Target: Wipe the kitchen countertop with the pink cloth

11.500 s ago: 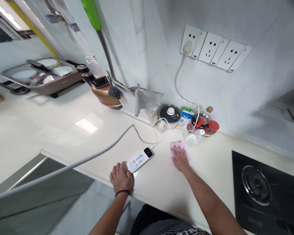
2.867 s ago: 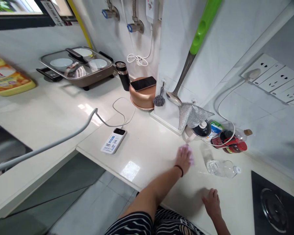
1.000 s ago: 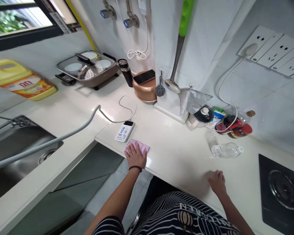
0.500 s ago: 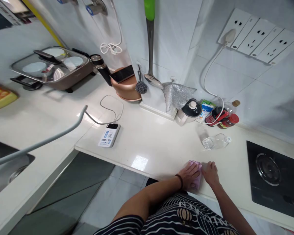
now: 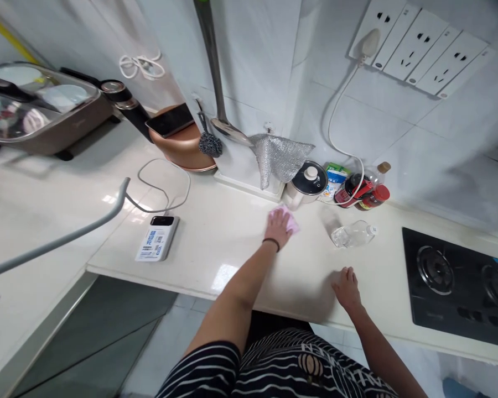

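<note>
My left hand [image 5: 279, 225] holds a pink cloth [image 5: 291, 222] pressed against the white countertop [image 5: 240, 232], its fingers laid over the cloth. The cloth's edges show beyond the fingertips, just in front of a small white pot with a dark glass lid [image 5: 310, 178]. A dark band circles the left wrist. My right hand [image 5: 347, 289] rests on the countertop near the front edge. It is open and holds nothing, with the thumb apart and the fingers slightly bent. A clear plastic bottle [image 5: 354, 234] lies on its side beyond it.
A black gas hob [image 5: 452, 298] is at right. Jars with red lids [image 5: 372, 197] stand by the wall. A white power bank [image 5: 157, 239] with a cable lies left of my arm. A copper-coloured pot [image 5: 182, 149] and a lidded electric pan [image 5: 62, 124] stand farther left.
My left hand and the pink cloth have moved away from the counter's front edge, forward and left. My right hand stays near the front edge. The camera view has shifted.
</note>
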Motion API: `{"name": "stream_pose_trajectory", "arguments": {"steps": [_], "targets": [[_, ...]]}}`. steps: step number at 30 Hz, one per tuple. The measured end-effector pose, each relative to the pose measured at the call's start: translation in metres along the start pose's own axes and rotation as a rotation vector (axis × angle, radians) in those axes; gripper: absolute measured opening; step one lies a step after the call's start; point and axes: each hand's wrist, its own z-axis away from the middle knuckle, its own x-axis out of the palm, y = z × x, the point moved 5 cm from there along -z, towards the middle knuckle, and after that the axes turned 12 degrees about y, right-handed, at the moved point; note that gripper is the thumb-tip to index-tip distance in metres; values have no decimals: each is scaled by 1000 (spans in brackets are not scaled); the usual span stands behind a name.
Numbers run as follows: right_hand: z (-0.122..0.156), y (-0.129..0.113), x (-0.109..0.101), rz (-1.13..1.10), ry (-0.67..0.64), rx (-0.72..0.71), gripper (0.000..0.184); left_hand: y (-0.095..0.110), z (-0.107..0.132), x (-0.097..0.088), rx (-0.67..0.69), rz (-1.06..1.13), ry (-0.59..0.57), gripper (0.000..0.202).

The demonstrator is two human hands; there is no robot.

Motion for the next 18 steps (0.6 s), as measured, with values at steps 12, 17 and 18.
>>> {"name": "stream_pose_trajectory", "arguments": {"steps": [12, 17, 18], "targets": [[-1, -4, 3, -54, 16, 25, 77, -18, 73, -9, -314, -1, 183, 76], [-2, -5, -3, -42, 47, -22, 73, 128, 143, 58, 214, 185, -69, 76], [-1, -7, -5, -39, 59, -42, 71, 149, 155, 64, 330, 228, -103, 79]]}}
